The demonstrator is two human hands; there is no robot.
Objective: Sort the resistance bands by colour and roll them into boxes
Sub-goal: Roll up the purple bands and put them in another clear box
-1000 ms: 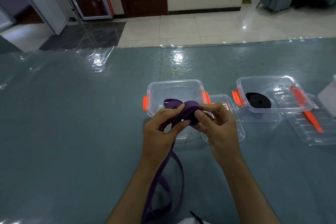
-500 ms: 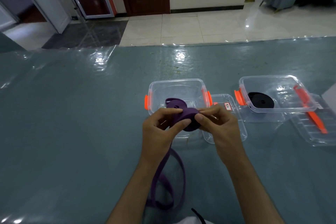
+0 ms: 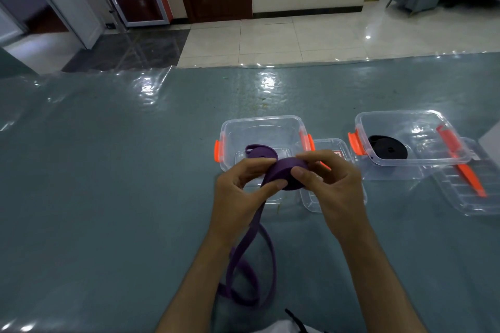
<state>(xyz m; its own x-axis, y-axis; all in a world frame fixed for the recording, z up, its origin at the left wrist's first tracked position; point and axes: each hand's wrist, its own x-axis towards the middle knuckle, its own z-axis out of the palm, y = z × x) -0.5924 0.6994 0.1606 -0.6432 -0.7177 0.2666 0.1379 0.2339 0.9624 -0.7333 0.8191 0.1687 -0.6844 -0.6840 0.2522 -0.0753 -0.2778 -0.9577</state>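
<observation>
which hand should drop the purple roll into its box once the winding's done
Probably the right hand: it holds the rolled part of the purple band, just in front of the near clear box. The left hand only pinches the loose tail.

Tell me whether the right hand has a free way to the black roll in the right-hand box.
Probably yes. That box is open on top, with the black roll uncovered and nothing between. But the right hand is gripping the purple band and must let go first.

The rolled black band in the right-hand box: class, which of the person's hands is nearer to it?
Right. The right hand lies just to the near left of the black band, beside its box; the left hand is farther left, past the purple roll.
</observation>
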